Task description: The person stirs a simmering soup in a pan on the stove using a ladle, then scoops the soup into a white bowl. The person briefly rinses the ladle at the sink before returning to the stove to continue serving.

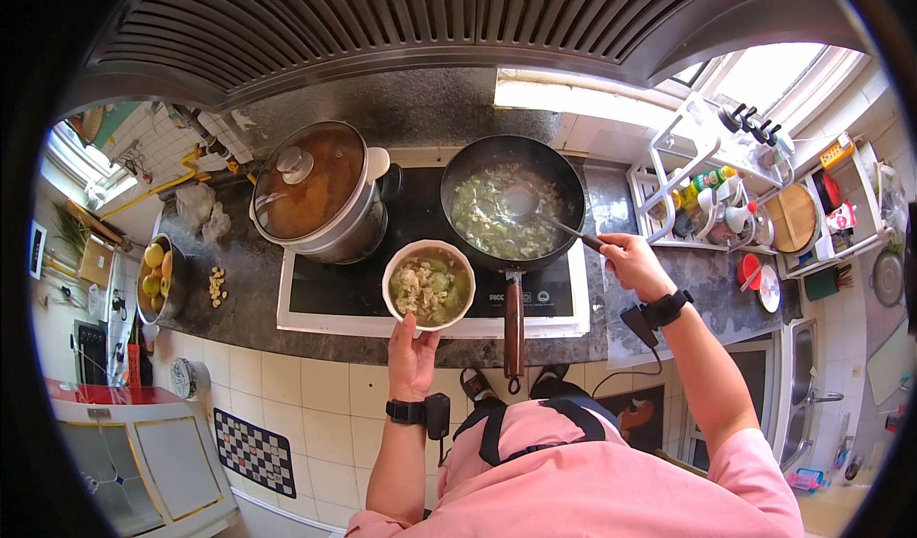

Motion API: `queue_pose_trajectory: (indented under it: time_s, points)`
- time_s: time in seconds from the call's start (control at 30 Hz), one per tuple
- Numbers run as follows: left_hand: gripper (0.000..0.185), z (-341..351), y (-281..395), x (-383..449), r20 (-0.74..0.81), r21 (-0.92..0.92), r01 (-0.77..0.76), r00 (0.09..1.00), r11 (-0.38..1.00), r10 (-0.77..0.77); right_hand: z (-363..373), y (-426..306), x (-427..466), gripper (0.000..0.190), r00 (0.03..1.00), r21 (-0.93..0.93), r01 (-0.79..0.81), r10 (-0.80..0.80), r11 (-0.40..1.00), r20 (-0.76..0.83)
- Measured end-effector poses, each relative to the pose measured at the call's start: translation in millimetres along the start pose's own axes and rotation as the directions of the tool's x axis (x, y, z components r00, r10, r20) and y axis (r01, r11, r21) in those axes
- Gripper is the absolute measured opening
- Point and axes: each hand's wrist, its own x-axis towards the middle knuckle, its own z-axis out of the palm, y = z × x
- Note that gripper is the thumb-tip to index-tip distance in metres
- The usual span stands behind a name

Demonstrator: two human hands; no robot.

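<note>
My left hand (413, 355) holds a white bowl (387, 296) by its near side, above the front of the black cooktop. Soup with pale minced bits and green vegetable chunks (430, 287) fills much of it. The dark handle of a ladle (561, 227) is gripped in my right hand (637, 264). Its round head dips into the light green soup (483, 212) inside a black wok (572, 180). The wok stands on the right part of the cooktop (458, 323), its brown wooden handle (514, 323) pointing toward me and past the counter edge.
A large lidded pot (315, 180) stands on the left of the cooktop. Farther left are a metal bowl of fruit (159, 280) and peeled garlic cloves (217, 287). At right, a white rack (677, 137) holds bottles, near a red bowl (749, 269). A range hood (458, 15) hangs overhead.
</note>
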Motion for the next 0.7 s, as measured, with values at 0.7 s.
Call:
queue_pose_trajectory:
  time_s: [0.7]
  points:
    - [0.045, -3.4, 0.3, -2.5, 0.011, -0.023, 0.007, 1.0, 1.0, -0.007, -7.6, -4.6, 3.2, 0.032, 0.992, 0.219, -0.095, 0.074, 0.971, 0.103]
